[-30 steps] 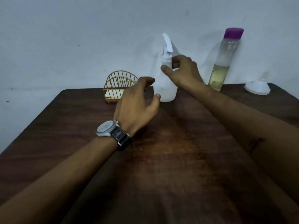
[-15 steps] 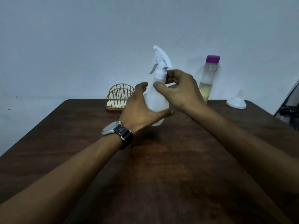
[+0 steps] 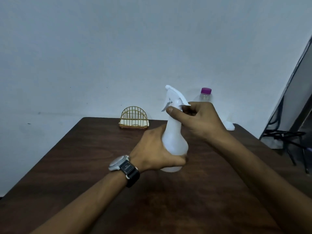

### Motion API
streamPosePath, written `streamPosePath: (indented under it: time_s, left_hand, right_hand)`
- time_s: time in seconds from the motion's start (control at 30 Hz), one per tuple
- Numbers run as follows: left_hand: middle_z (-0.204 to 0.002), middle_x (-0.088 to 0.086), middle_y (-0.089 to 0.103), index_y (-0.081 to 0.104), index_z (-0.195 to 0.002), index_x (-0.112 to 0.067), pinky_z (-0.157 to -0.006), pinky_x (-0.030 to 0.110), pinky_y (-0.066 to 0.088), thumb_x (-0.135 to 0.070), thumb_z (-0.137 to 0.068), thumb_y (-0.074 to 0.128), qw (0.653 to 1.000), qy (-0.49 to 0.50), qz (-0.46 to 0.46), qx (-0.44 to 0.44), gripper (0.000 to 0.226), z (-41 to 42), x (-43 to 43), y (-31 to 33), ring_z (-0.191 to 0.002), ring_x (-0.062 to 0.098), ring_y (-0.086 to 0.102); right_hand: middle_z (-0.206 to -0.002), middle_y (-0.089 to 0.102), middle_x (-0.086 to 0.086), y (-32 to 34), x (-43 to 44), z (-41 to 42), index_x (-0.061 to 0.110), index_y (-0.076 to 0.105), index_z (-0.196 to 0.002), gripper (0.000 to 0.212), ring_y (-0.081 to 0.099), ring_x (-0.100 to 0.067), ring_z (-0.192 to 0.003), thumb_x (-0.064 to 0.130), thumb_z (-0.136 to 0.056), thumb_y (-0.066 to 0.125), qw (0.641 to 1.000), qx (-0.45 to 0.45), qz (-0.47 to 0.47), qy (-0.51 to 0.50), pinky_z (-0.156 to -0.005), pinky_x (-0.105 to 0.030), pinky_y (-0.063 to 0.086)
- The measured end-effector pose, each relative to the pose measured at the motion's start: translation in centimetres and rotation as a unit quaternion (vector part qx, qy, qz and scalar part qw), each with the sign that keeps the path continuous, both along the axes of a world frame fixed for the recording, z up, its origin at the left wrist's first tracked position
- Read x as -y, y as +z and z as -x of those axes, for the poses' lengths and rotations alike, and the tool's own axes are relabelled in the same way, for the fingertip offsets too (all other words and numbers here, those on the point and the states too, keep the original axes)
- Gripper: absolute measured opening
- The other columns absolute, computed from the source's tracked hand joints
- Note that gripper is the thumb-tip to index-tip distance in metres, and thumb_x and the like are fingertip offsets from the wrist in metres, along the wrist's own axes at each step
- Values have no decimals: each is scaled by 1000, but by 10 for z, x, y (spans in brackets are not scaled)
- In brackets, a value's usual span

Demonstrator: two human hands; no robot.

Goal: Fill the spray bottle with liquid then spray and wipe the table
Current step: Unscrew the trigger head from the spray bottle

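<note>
A white translucent spray bottle (image 3: 174,141) with a white trigger head stands near the middle of the dark wooden table (image 3: 101,149). My left hand (image 3: 155,152), with a watch on its wrist, grips the bottle's round body from the left. My right hand (image 3: 197,120) pinches the bottle's neck just under the trigger head. Behind my right hand, a clear bottle with a purple cap (image 3: 206,92) stands against the wall, mostly hidden. A white funnel (image 3: 229,126) lies at the table's far right, partly covered by my right hand.
A gold wire holder (image 3: 134,118) with pale cloths or sponges in it sits at the table's far edge. A dark metal frame and cables (image 3: 287,137) stand off the right side of the table. The wall is close behind.
The spray bottle has come from the far edge toward the table's middle. My left hand, open beside it before, now grips its body. The view has tilted up.
</note>
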State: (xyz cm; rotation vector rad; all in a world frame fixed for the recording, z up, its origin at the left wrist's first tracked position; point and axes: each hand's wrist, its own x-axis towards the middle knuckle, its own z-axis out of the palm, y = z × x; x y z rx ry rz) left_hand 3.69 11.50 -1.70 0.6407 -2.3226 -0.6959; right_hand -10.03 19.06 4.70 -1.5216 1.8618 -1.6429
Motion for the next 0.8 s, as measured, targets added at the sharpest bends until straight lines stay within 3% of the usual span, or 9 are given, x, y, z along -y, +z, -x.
streamPosePath:
  time_s: [0.13,0.2,0.3,0.37,0.5,0.6,0.67,0.77,0.8]
  left_hand:
    - [-97,-15,72,59,-107,-39,-73,25,58,-49,-59,92,998,-50,-19,20,59,-15,-6,6,-88,0,69]
    - [-94,-16,71,60,-104,-36,-72,28,57,-51,-58,91,999,-47,-5,26,58,-19,-8,7,-85,0,68]
    - [-91,-14,70,60,-100,-33,-72,34,58,-51,-57,91,999,-37,10,31,56,-22,-11,9,-82,2,67]
    - [-92,-12,70,61,-99,-31,-72,39,58,-52,-55,90,999,-33,11,32,57,-23,-13,10,-82,4,68]
    - [-96,-12,68,59,-104,-33,-72,38,60,-52,-54,91,998,-30,16,43,61,-21,-17,11,-85,4,67]
    - [-104,-14,66,56,-117,-34,-74,37,61,-55,-54,90,999,-30,20,40,74,-21,-18,9,-91,5,67]
    - [-108,-15,64,52,-124,-34,-77,38,61,-59,-54,89,998,-17,22,47,84,-21,-19,7,-94,5,66]
    - [-114,-16,62,43,-137,-38,-78,39,60,-64,-53,84,997,20,49,51,97,-21,-22,3,-98,9,65]
    - [-114,-16,61,42,-138,-39,-78,39,60,-67,-53,83,996,35,64,51,98,-20,-24,2,-98,10,64]
  right_hand:
    - [-103,80,-9,11,-20,5,3,77,-106,24,76,-18,-97,23,-94,72,991,13,-75,108,-90,-34,60]
    - [-117,77,-7,19,-27,14,9,68,-129,41,74,-18,-109,25,-92,74,987,7,-101,126,-102,-38,56]
    - [-119,71,5,36,-37,19,29,46,-147,89,74,-13,-101,59,-73,84,988,-55,-128,65,-93,-36,59]
    - [-112,71,11,51,-40,17,35,50,-142,89,74,-7,-93,64,-65,84,977,-154,-133,61,-83,-31,57]
    - [-94,71,22,78,-42,9,35,69,-103,30,67,1,-90,21,-81,82,917,-336,-185,105,-74,-20,50]
    - [-106,73,18,91,-50,8,30,72,-111,60,69,-3,-107,-18,-81,53,916,-298,-213,163,-78,-21,56]
    - [-119,71,9,97,-52,9,31,71,-118,69,71,-10,-110,-23,-82,46,945,-196,-210,155,-85,-33,60]
    - [-118,70,-14,99,-46,5,21,67,-120,27,76,-32,-88,37,-105,51,966,-127,-219,58,-84,-46,64]
    - [-111,71,-18,98,-44,1,18,66,-120,57,76,-34,-76,66,-99,44,948,-144,-282,19,-77,-47,65]
